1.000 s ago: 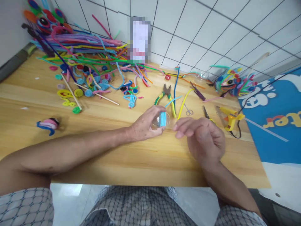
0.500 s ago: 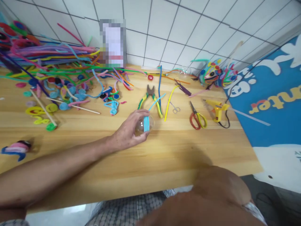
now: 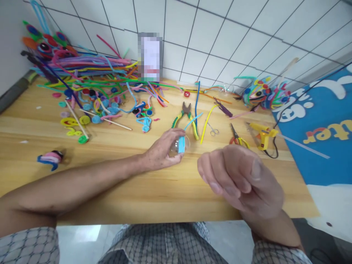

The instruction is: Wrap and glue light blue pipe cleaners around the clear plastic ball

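My left hand [image 3: 162,150] is closed round a clear plastic ball [image 3: 181,143] that has a light blue pipe cleaner [image 3: 182,144] wound about it; the cleaner's free end runs up and right over the green-handled pliers [image 3: 186,116]. The ball rests on or just above the wooden table [image 3: 154,190]. My right hand [image 3: 242,179] hovers in the air close to the camera, right of the ball, with its fingers loosely curled and nothing visible in them. It touches nothing.
A heap of coloured pipe cleaners [image 3: 90,69] and coiled discs fills the back left. A yellow pipe cleaner [image 3: 205,123], small scissors [image 3: 212,129], red-handled scissors [image 3: 238,138] and a yellow glue gun [image 3: 262,134] lie at right. A pipe-cleaner figure [image 3: 262,93] stands back right.
My right hand, which had dropped low out of the work area half a second ago, has come back up beside the ball. The left hand keeps its hold on the ball.
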A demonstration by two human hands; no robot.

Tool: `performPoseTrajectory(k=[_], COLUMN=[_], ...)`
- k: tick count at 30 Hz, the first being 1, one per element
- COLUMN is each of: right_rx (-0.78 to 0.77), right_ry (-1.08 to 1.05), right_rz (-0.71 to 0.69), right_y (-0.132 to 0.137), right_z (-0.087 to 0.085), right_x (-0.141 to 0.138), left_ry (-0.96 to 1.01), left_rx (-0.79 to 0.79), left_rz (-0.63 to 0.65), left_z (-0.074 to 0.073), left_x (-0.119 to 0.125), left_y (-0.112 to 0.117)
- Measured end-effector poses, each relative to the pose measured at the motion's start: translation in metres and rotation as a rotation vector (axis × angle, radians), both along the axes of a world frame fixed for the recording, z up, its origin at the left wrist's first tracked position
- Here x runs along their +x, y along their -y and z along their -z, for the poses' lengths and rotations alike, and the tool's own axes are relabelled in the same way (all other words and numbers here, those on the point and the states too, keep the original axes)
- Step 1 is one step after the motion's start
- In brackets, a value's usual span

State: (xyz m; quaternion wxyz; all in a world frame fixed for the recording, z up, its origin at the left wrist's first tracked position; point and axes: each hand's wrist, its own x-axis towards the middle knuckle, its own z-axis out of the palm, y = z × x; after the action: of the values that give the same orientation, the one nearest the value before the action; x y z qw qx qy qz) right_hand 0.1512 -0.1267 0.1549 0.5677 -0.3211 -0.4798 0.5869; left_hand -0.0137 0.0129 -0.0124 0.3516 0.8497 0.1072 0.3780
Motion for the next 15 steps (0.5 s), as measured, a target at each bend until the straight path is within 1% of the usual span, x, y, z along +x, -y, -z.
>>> performPoseTrajectory(k=[2, 4, 5, 7, 8, 9, 10, 11, 12, 13, 14, 15], right_rx=[-0.002, -0.022, -0.043, -0.058, -0.064, -0.079, -0.116, -0.156, -0.18, -0.133, -0.164, -0.189], right_ry=[-0.016, 0.034, 0.141, 0.329, 0.372, 0.374, 0.354, 0.325, 0.305, 0.228, 0.188, 0.17], right_rz=[-0.019, -0.055, -0.148, -0.385, -0.518, -0.61, -0.603, -0.523, -0.384, -0.077, 0.176, 0.365], right_y=[0.011, 0.033, 0.047, 0.082, 0.103, 0.124, 0.145, 0.165, 0.182, 0.196, 0.206, 0.212], right_z=[0.008, 0.014, 0.018, 0.03, 0.04, 0.052, 0.067, 0.085, 0.104, 0.123, 0.141, 0.156], right_x=[0.002, 0.01, 0.016, 0.028, 0.033, 0.036, 0.036, 0.035, 0.03, 0.025, 0.017, 0.01], left_ry=[0.009, 0.016, 0.016, 0.009, 0.005, 0.002, -0.002, -0.004, -0.007, -0.009, -0.013, -0.02], left_rx=[-0.001, -0.008, -0.012, -0.017, -0.017, -0.016, -0.014, -0.012, -0.012, -0.01, -0.008, -0.005], left_rz=[-0.005, -0.006, -0.006, -0.013, -0.019, -0.026, -0.034, -0.04, -0.046, -0.05, -0.051, -0.051], left_z=[0.001, 0.003, 0.004, 0.005, 0.006, 0.006, 0.007, 0.007, 0.008, 0.008, 0.009, 0.009], left_x=[0.002, 0.003, 0.004, 0.006, 0.006, 0.007, 0.008, 0.008, 0.009, 0.009, 0.01, 0.01], left_y=[0.0, 0.0, 0.0, 0.0, 0.0, 0.0, -0.001, -0.001, -0.001, -0.002, -0.002, -0.003])
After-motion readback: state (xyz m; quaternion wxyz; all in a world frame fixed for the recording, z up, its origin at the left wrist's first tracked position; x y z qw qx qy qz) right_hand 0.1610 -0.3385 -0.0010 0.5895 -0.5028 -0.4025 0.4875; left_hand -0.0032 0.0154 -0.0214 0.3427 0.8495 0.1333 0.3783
